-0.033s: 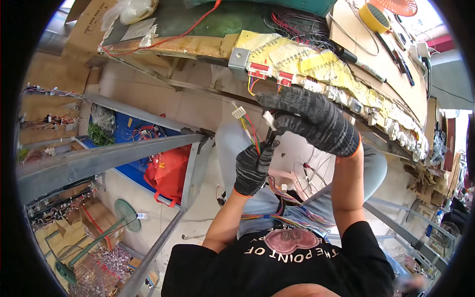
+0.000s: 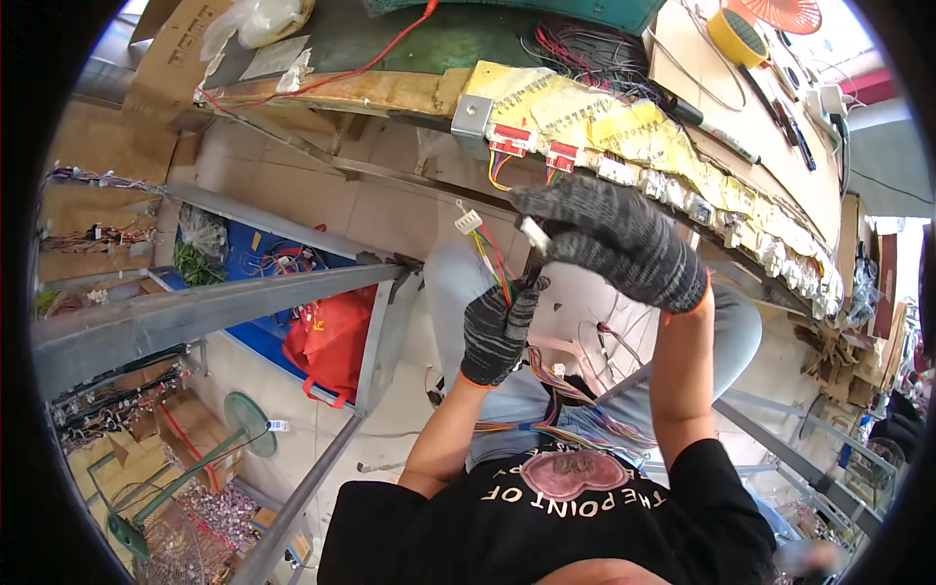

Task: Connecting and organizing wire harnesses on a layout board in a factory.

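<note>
Both hands wear dark grey knitted gloves with orange cuffs. My left hand [image 2: 500, 336], above my lap, is closed round a bundle of red, yellow and green wires. A white plug connector [image 2: 469, 222] stands up on the ends of these wires, left of my right hand. My right hand [image 2: 624, 244], just below the bench edge, pinches a second white connector [image 2: 535, 234] between thumb and fingers. A multicoloured wire harness [image 2: 546, 427] lies across my lap. Where the wires run between the hands is partly hidden by the gloves.
Along the bench edge runs a taped yellow strip [image 2: 526, 93] with red sockets [image 2: 509, 139] and several white ones. A marker [image 2: 726, 139] and a yellow tape roll [image 2: 738, 37] lie on the bench. At left, a grey metal frame [image 2: 214, 317] borders a blue tray holding a red bag [image 2: 331, 336].
My right hand and the white connector in its fingers have shifted very slightly. My left hand keeps its place and grip on the wires.
</note>
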Action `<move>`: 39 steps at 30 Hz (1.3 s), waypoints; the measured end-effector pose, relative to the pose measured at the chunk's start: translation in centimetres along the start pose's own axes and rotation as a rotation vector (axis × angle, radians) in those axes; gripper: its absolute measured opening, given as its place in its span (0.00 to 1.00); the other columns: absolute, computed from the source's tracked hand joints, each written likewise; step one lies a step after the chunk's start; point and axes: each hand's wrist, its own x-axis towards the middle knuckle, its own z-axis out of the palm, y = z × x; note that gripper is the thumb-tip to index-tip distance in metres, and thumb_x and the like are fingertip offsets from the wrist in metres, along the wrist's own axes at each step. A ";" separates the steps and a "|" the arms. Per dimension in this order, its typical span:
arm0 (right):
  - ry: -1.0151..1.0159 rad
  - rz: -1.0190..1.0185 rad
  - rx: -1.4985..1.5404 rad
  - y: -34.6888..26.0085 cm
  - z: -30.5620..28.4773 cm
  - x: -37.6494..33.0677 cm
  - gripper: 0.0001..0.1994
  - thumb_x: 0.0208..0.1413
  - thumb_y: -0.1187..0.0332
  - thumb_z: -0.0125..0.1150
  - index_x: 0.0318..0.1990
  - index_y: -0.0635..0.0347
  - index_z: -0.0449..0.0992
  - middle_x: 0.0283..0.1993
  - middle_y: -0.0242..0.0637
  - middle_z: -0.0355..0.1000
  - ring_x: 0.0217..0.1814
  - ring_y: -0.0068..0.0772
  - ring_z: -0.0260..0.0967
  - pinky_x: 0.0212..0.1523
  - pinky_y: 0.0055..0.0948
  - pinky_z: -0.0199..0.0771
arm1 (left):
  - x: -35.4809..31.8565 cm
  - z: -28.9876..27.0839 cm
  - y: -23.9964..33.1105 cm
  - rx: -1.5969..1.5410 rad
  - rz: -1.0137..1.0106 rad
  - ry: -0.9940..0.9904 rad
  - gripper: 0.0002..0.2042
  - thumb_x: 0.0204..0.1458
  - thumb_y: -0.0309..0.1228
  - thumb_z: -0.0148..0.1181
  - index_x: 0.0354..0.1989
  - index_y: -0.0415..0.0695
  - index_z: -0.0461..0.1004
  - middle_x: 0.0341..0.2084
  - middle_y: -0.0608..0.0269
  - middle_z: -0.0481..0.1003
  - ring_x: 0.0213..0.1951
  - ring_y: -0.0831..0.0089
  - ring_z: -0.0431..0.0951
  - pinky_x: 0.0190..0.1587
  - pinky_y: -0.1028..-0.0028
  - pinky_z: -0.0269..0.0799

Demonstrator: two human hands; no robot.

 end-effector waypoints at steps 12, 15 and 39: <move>1.058 1.021 0.963 -2.9 6.5 -1.1 0.14 0.59 0.63 0.46 0.30 0.63 0.71 0.20 0.29 0.63 0.20 0.17 0.56 0.21 0.18 0.55 | 0.0 1.3 -0.2 0.007 0.018 0.115 0.10 0.53 0.32 0.50 0.37 0.42 0.76 0.26 0.56 0.76 0.25 0.68 0.73 0.30 0.72 0.67; 0.875 1.099 0.802 -2.0 5.8 -1.6 0.13 0.58 0.64 0.47 0.29 0.64 0.73 0.19 0.27 0.63 0.19 0.15 0.55 0.21 0.17 0.55 | 0.0 1.1 -0.2 0.007 0.009 0.098 0.10 0.53 0.31 0.50 0.37 0.42 0.76 0.27 0.56 0.76 0.26 0.68 0.74 0.31 0.72 0.68; 0.815 0.756 0.272 -1.1 7.8 -5.0 0.12 0.58 0.65 0.46 0.34 0.63 0.74 0.23 0.29 0.70 0.18 0.16 0.60 0.20 0.19 0.62 | -0.3 1.3 -1.4 -0.754 -0.328 -0.300 0.20 0.54 0.41 0.50 0.51 0.43 0.66 0.29 0.70 0.71 0.25 0.83 0.68 0.25 0.82 0.62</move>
